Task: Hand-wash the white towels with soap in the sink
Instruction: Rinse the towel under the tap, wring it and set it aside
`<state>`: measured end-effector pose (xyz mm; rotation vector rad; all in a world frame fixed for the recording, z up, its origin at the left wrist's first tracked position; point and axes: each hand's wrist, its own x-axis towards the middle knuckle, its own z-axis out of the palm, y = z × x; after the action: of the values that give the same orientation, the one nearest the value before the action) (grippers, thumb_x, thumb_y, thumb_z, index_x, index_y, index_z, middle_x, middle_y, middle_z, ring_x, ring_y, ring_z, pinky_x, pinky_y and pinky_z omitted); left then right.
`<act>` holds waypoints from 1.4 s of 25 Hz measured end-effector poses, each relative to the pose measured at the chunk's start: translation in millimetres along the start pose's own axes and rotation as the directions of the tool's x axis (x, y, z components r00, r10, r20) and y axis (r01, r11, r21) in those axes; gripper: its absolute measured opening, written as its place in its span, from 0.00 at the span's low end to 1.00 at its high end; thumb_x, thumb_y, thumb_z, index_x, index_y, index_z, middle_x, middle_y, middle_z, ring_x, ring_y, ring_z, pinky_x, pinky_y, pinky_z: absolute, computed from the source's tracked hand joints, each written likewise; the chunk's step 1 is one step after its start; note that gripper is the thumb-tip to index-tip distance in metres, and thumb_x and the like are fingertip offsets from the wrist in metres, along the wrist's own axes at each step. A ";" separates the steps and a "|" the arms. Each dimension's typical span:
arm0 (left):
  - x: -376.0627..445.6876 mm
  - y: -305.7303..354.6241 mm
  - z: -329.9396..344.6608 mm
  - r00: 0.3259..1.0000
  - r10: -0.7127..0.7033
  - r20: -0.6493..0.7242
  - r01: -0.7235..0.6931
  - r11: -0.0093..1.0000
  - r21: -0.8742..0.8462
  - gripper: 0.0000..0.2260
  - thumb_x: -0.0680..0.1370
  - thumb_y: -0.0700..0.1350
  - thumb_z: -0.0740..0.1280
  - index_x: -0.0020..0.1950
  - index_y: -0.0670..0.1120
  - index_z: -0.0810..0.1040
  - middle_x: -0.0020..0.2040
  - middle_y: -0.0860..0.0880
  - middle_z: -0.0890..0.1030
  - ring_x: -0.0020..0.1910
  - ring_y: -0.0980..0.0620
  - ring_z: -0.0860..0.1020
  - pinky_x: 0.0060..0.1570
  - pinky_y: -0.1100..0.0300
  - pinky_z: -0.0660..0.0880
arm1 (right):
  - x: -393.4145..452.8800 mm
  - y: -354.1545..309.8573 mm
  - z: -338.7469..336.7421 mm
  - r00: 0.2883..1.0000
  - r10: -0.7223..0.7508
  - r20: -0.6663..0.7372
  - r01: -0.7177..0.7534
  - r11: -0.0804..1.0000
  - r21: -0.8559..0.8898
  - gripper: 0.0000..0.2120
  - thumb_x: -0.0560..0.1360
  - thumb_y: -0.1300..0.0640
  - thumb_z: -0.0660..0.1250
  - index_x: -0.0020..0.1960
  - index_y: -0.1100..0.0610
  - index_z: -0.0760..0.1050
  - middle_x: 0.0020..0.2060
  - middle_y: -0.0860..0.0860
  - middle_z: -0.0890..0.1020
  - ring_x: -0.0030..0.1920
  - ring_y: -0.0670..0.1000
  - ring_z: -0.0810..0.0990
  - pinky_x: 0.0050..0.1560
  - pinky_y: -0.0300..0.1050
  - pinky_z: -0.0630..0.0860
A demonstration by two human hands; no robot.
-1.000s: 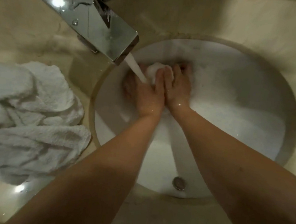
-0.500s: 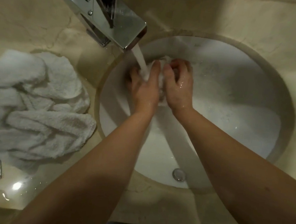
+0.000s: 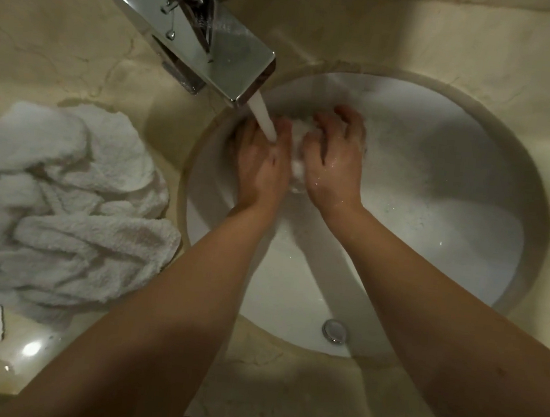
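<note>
Below, seen from the person's own head looking down, a round white sink [image 3: 463, 260] fills the middle and the 3 o'clock side of the view, set into a beige marble counter [image 3: 47, 52]. At 12 o'clock a square chrome faucet [image 3: 196, 29] reaches over the basin's rim, and a stream of water [image 3: 264, 116] falls from its spout onto the hands.

Both bare forearms come in from 6 o'clock and meet near the centre, under the spout. The left hand [image 3: 263, 163] and the right hand [image 3: 333, 162] lie side by side with a small bunched white towel [image 3: 298, 143] squeezed between them. The left hand's fingers are curled around the towel's 9 o'clock side, with the water landing on them. The right hand's fingers are bent over the towel's top and 3 o'clock side, gripping it; its back glistens with droplets. Only a small part of the cloth shows between the two hands.

At 9 o'clock, on the counter just beside the basin, lies a crumpled heap of white towels [image 3: 65, 205]. A round metal overflow fitting [image 3: 334, 330] sits on the basin's wall at 6 o'clock.
</note>
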<state>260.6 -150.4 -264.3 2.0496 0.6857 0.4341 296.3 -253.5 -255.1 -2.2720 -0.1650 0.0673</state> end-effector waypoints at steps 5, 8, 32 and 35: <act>-8.5 1.7 12.4 0.972 -0.175 0.160 0.223 0.902 -0.370 0.19 0.77 0.56 0.59 0.59 0.47 0.79 0.54 0.50 0.83 0.55 0.57 0.81 0.59 0.62 0.74 | -4.5 4.3 16.1 0.997 -0.023 0.068 0.013 0.988 0.152 0.26 0.77 0.45 0.55 0.64 0.62 0.76 0.61 0.59 0.79 0.60 0.59 0.77 0.62 0.55 0.74; -6.5 2.7 21.6 0.971 -0.170 0.168 0.221 0.908 -0.356 0.20 0.75 0.56 0.59 0.60 0.47 0.78 0.54 0.50 0.81 0.57 0.53 0.80 0.62 0.60 0.73 | -7.2 4.8 20.9 0.991 0.124 0.051 -0.129 0.983 0.127 0.31 0.74 0.37 0.55 0.66 0.57 0.75 0.60 0.55 0.79 0.58 0.56 0.79 0.59 0.50 0.75; -23.8 24.4 28.4 0.887 -0.457 -0.063 0.450 0.829 0.331 0.37 0.73 0.71 0.58 0.66 0.43 0.76 0.65 0.39 0.75 0.66 0.39 0.71 0.66 0.48 0.65 | 2.0 23.0 6.5 0.975 0.163 0.151 -0.152 0.985 -0.085 0.32 0.76 0.37 0.48 0.63 0.62 0.71 0.57 0.61 0.76 0.57 0.61 0.74 0.55 0.51 0.71; -19.6 18.7 22.1 0.812 -0.583 0.024 0.579 0.811 0.091 0.36 0.68 0.75 0.64 0.55 0.43 0.80 0.54 0.44 0.83 0.57 0.44 0.80 0.62 0.52 0.74 | -10.3 23.2 3.5 0.986 0.152 0.071 -0.154 0.988 0.032 0.30 0.78 0.38 0.53 0.61 0.63 0.73 0.54 0.60 0.78 0.55 0.61 0.75 0.55 0.49 0.71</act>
<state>262.9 -185.1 -260.9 1.7910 1.2638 -0.0066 288.0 -267.1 -275.1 -2.2431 -0.0245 0.2272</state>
